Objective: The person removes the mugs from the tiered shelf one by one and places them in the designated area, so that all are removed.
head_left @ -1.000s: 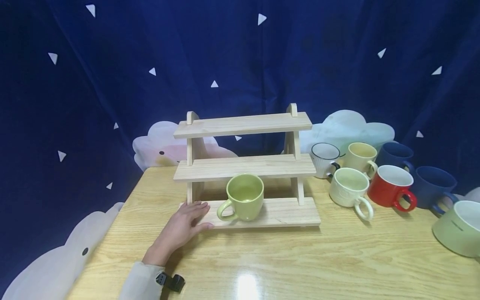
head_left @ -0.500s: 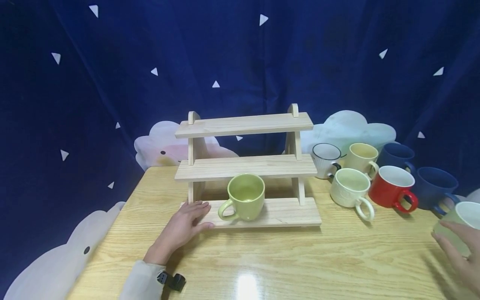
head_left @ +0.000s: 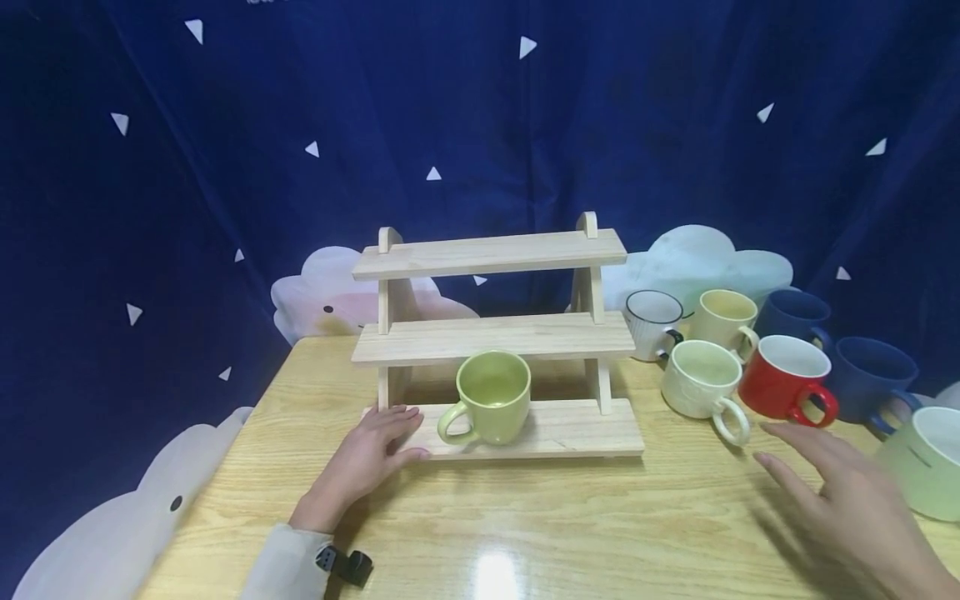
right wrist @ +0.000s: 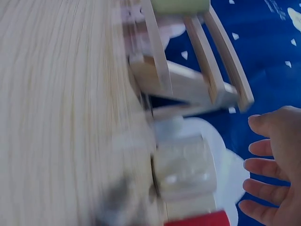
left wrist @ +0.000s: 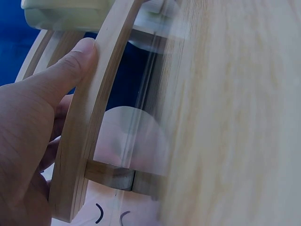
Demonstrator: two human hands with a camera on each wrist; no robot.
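Observation:
My left hand (head_left: 367, 446) holds the left end of the bottom board of a three-tier wooden display shelf (head_left: 577, 427). In the left wrist view, the thumb (left wrist: 77, 59) lies along the board's front edge, with the other fingers partly hidden behind it. A yellow-green mug (head_left: 495, 404) stands on that bottom board, handle toward the left hand. Over the table at the right, my right hand (head_left: 847, 492) is spread and holds nothing. Nearest its fingertips are a white embossed mug (head_left: 697, 387) and a red mug (head_left: 776, 387).
Behind these stand a white ribbed mug (head_left: 651, 329), a cream mug (head_left: 723, 317) and two dark blue mugs (head_left: 862, 383). A pale green mug (head_left: 926, 467) is at the right edge, partly behind the right hand. A blue curtain (head_left: 480, 108) hangs behind the wooden table (head_left: 585, 525).
My right hand has come into view from the right and moved left past the pale green mug toward the white and red mugs. The left hand, shelf and yellow-green mug stay put.

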